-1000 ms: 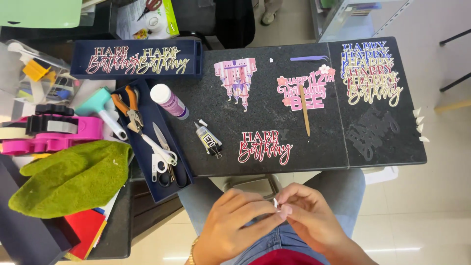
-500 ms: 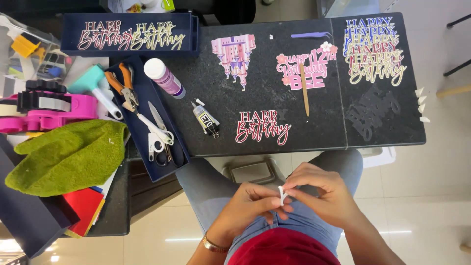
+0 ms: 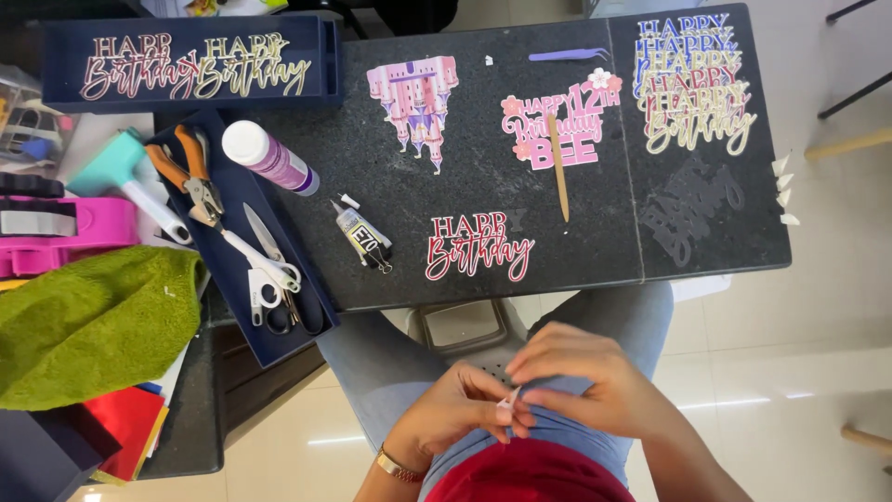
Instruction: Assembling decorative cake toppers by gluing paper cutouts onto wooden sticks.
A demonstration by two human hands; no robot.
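Note:
My left hand and my right hand meet above my lap, below the front edge of the black work board. Between their fingertips they pinch a tiny white piece, too small to identify. A red and white paper cake topper lies on the board just above my hands. A small squeezed glue tube lies to its left. Further back lie a pink castle cutout and a pink topper with a wooden stick on it.
A navy tray on the left holds pliers, scissors and a purple glue bottle. A green towel and pink tool lie far left. Stacked toppers sit on the right board, purple tweezers at the back.
My hands stay together on the small white piece, drifting slightly right in view. The camera tilted, so the board sits higher in view.

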